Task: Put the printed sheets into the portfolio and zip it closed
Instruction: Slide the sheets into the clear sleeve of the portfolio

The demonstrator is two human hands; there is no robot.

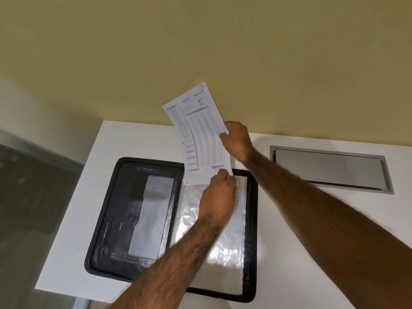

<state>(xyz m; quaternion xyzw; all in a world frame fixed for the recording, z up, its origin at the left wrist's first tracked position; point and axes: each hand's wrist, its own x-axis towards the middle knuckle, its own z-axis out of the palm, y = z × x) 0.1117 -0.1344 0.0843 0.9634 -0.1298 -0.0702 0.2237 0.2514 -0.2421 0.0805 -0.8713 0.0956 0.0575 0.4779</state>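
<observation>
Portfolio (pixel 104 219) lay open on table (pixel 278 253). Sheets (pixel 200 134) upright over clear sleeve (pixel 229 248): left grip (pixel 219 192) pinched bottom edge, right grip (pixel 237 140) clasped side edge. Insertion step, sheets not yet in. Next likely needed: bottom edge fed into sleeve mouth.

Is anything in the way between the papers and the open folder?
Nothing visible blocks them. The papers are held just above the clear pocket of the open folder; only the left hand, gripping their lower edge, is there.
</observation>
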